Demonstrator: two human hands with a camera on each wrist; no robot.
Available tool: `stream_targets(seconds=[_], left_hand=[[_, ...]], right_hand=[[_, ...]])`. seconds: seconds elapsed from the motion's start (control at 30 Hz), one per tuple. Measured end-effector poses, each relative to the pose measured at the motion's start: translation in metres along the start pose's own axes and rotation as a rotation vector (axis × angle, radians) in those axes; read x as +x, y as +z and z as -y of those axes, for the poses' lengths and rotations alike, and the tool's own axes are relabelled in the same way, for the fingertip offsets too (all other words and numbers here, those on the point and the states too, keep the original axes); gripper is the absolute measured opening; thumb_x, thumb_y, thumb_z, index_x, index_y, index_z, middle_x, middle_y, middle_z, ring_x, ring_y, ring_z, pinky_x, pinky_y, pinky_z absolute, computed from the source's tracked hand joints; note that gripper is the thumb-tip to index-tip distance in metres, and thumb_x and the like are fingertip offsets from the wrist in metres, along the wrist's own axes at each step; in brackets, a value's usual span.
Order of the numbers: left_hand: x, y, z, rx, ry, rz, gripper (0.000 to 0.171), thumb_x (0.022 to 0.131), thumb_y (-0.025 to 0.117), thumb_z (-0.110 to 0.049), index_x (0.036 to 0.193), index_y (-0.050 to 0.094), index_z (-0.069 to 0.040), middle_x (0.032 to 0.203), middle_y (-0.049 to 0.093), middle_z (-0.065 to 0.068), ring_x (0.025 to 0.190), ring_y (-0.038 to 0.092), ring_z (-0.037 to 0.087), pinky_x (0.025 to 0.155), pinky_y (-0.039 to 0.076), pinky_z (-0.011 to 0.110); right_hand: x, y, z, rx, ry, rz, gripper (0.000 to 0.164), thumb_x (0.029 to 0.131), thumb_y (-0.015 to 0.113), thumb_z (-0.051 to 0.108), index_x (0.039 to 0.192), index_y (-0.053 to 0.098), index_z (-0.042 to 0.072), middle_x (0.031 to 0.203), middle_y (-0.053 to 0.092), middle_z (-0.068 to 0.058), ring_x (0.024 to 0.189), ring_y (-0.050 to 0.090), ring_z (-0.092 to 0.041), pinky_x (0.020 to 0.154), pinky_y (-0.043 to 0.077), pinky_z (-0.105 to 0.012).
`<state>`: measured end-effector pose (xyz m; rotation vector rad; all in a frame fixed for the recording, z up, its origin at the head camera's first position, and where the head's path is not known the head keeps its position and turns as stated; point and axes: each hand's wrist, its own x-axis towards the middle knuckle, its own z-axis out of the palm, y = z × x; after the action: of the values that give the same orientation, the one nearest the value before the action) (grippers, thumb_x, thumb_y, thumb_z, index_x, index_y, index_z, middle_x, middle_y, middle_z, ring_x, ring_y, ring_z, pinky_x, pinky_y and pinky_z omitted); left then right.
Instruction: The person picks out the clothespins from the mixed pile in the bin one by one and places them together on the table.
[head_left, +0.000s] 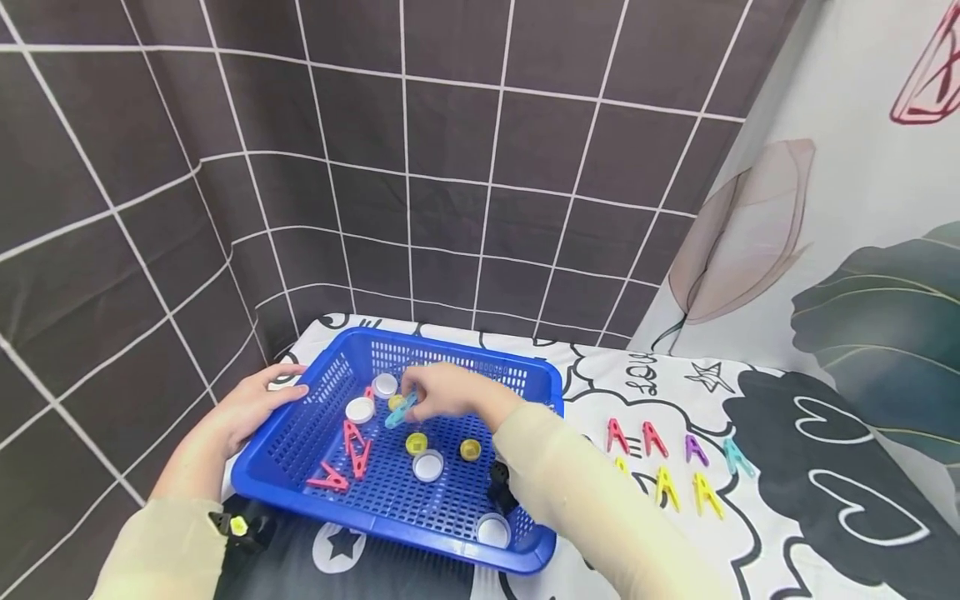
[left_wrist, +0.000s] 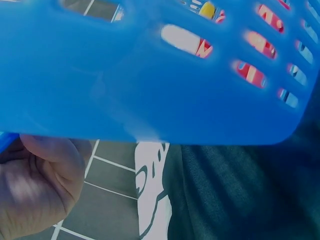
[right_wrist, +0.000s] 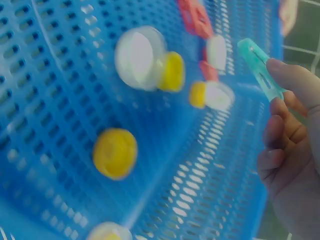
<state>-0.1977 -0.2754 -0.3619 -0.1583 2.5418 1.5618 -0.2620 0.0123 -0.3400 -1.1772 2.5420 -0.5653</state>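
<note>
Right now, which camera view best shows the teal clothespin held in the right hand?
The right wrist view: the teal clothespin appears large there, mostly clear of the pinching right hand. The head view shows it much smaller, partly hidden by that hand. In the left wrist view, where the blue basket dominates, it isn't discernible.

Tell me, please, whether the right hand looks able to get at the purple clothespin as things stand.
Probably not yet: the right hand is over the blue basket, its grip taken by a teal clothespin, and the basket's right side lies between it and the purple clothespin.
</note>
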Motion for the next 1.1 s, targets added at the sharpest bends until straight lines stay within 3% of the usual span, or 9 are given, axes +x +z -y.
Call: stream_targets(seconds=[0.23,0.53,0.83,1.1], left_hand=[[0.0,-0.001,0.001,0.034,-0.022,0.005,0.067,0.092,0.057,-0.04,0.143,0.031,-0.006,0.128,0.044,0.032,0.084,0.064,0.022,0.072,0.054,0.038],[0.001,-0.001,0.0,0.069,-0.024,0.01,0.068,0.092,0.057,-0.041,0.143,0.031,-0.005,0.13,0.041,0.033,0.083,0.064,0.021,0.07,0.054,0.037],[0.001,0.001,0.0,0.075,-0.011,0.021,0.069,0.091,0.057,-0.041,0.143,0.03,-0.003,0.131,0.039,0.034,0.084,0.064,0.021,0.071,0.054,0.036],[0.001,-0.002,0.0,0.054,-0.017,0.034,0.07,0.091,0.058,-0.041,0.143,0.03,-0.003,0.128,0.041,0.034,0.084,0.064,0.022,0.072,0.054,0.038]], right_hand=[[-0.024,-0.031,-0.007,0.026,-0.001,-0.074,0.026,0.081,0.072,0.022,0.101,0.058,0.013,0.076,0.056,0.004,0.066,0.049,-0.01,0.061,0.041,-0.023],[-0.061,-0.05,-0.029,0.006,0.026,-0.148,0.027,0.08,0.072,0.026,0.1,0.058,0.013,0.076,0.055,0.005,0.066,0.049,-0.009,0.063,0.042,-0.024],[-0.104,-0.06,-0.06,0.059,0.099,-0.239,0.026,0.08,0.072,0.023,0.098,0.057,0.012,0.072,0.055,0.004,0.063,0.05,-0.011,0.056,0.042,-0.026],[-0.136,-0.055,-0.093,0.103,0.154,-0.249,0.026,0.081,0.072,0.022,0.098,0.056,0.01,0.071,0.053,0.002,0.064,0.05,-0.014,0.058,0.044,-0.029]])
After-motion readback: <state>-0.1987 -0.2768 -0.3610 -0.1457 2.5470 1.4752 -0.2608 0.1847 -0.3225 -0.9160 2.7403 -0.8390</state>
